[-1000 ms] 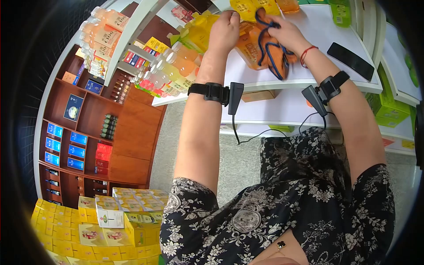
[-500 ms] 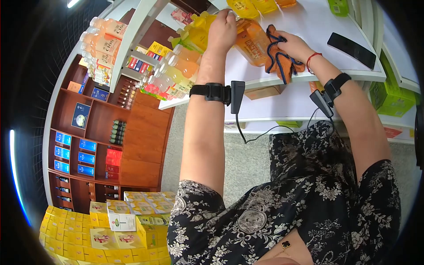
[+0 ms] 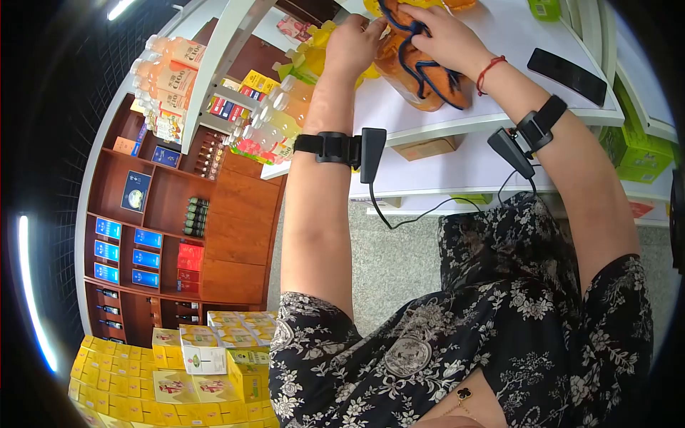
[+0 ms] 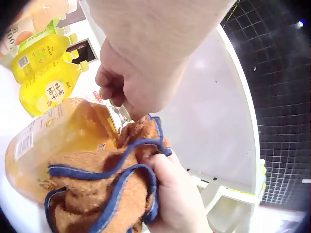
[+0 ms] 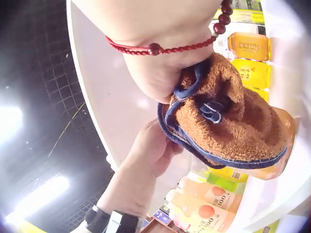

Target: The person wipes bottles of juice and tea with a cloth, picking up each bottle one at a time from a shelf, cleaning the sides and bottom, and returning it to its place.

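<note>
A large bottle of orange drink (image 4: 41, 141) leans on the white shelf, its neck end towards my left hand (image 3: 352, 46). The curled fingers of that hand grip it at the neck, partly hidden behind the hand in the left wrist view. Against the bottle's side my right hand (image 3: 449, 39) holds a bunched orange-brown cloth (image 4: 104, 187) with dark blue edging. The cloth covers much of the bottle in the right wrist view. Both hands are close together near the neck.
A black phone (image 3: 567, 76) lies on the white shelf to the right. Yellow drink bottles (image 4: 46, 92) stand beyond the orange one. Several peach-coloured bottles (image 3: 171, 68) line a shelf at the left. A small carton (image 3: 426, 148) sits on the shelf below.
The right hand first drew the cloth down and right along the bottle, then moved back up and left over it. My left hand stays at the neck, shifted slightly left.
</note>
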Available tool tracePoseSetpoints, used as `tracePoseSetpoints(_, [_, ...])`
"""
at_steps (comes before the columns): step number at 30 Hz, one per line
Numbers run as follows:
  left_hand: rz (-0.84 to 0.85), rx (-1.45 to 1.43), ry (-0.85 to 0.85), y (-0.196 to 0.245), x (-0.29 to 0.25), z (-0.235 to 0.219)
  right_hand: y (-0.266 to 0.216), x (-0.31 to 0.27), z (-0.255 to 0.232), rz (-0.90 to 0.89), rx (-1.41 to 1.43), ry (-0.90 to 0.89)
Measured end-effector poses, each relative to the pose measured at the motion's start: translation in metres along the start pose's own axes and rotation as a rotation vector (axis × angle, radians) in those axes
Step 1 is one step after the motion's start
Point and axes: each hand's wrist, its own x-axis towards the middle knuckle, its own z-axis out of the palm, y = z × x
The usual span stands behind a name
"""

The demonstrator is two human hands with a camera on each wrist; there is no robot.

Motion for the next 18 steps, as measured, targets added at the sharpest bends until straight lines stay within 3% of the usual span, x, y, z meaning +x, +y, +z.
tracePoseSetpoints(3, [0.015,0.026,0.035,-0.003,0.003,0.008,0.043,-0.015,0.02,0.014,-0.075,0.045])
tracePoseSetpoints(5, [-0.037,-0.063,0.019,-0.004,0.003,0.012,0.065,-0.027,0.021,0.099,-0.061,-0.037])
tracePoseSetpoints(7, [-0.031,-0.097,0.039,-0.01,0.003,0.018,0.075,-0.037,0.021,0.32,-0.091,-0.402])
tracePoseSetpoints(12, [-0.004,-0.159,0.114,-0.009,-0.003,0.025,0.076,-0.032,0.022,0.268,-0.058,-0.294])
tracePoseSetpoints(18, [0.087,-0.17,0.117,-0.004,-0.008,0.025,0.013,-0.005,0.003,0.134,0.113,-0.063])
